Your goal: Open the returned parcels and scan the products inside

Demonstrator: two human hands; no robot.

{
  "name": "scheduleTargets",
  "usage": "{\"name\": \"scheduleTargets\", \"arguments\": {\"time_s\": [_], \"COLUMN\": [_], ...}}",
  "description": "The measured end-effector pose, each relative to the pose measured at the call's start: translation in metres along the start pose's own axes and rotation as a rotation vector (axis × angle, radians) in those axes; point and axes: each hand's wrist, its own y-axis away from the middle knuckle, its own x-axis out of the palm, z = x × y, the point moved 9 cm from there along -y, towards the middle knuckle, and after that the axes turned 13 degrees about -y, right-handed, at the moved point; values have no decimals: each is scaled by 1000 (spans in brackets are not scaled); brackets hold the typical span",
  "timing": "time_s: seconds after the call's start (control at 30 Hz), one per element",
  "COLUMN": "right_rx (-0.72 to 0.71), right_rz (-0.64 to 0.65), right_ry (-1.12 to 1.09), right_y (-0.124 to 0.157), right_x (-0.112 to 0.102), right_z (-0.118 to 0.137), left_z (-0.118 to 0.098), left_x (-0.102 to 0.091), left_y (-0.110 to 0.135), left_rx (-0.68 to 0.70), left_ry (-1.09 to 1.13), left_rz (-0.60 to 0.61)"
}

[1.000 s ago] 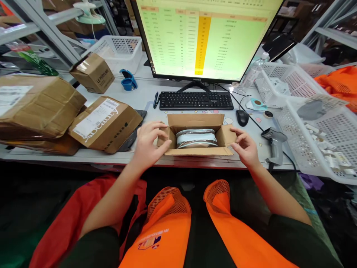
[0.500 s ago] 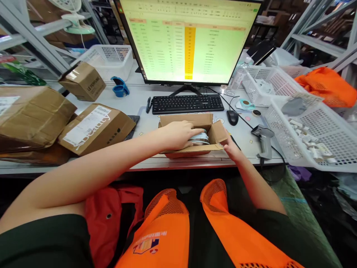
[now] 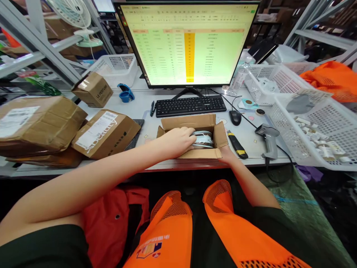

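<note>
brown corrugated cardboard box [image 3: 192,124], small w/ flaps open, sits at the near edge of the grey tabletop [image 3: 145,108], just in front of the black keyboard [image 3: 191,105]. inside it lies a shiny silver-wrapped flat packet stack [image 3: 205,138], glossy film w/ pale bands, looks slippery and soft-edged.

step in hand, as i judge it: getting the contents out of the opened box. left hand [image 3: 177,140] reaches over the left flap into the box, fingers [image 3: 187,131] curled down onto the packet top, touching it; can't tell if they've closed round it. right hand [image 3: 224,150] is mostly hidden behind the right flap, seems to brace the box's near-right corner; its fingers not visible, so can't tell their state.

next move prob calls for a firm grip under the packet edge and a straight lift, w/ the box held down so it doesn't ride up.

yellow-black utility knife [image 3: 237,144] lies just right of the box, grey barcode scanner [image 3: 267,138] further right.
</note>
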Motion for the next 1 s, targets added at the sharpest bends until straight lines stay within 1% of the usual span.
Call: {"name": "scheduleTargets", "arguments": {"time_s": [0.1,0.2,0.33,0.43,0.53,0.67,0.7,0.77,0.87,0.93,1.0], "right_rx": [-79,-242,-455,-524,-544,-532,-511,-459,-412,-395,-348], "right_rz": [-43,-63,-44,-15,25,121,151,203,264,283,272], "right_ry": [64,190,345,405,453,559,587,617,604,571,520], "right_y": [7,13,18,15,7,-8,-14,-24,-38,-44,-49], "right_x": [-1,3,11,16,24,43,48,57,62,59,49], "right_z": [15,45,88,105,116,132,135,140,141,136,126], "left_z": [2,7,12,16,21,39,42,45,46,53,61], "left_x": [-5,-11,-10,-6,-9,-18,-19,-19,-9,2,13], "left_y": [5,11,32,50,60,60,59,58,63,73,87], "left_rx": [-6,8,25,-10,-58,-146,-148,-109,-54,-98,-180], "left_ry": [-31,-39,-10,31,78,221,246,270,289,304,348], "left_rz": [-39,-115,-273,-367,-411,-382,-372,-375,-405,-433,-473]}}
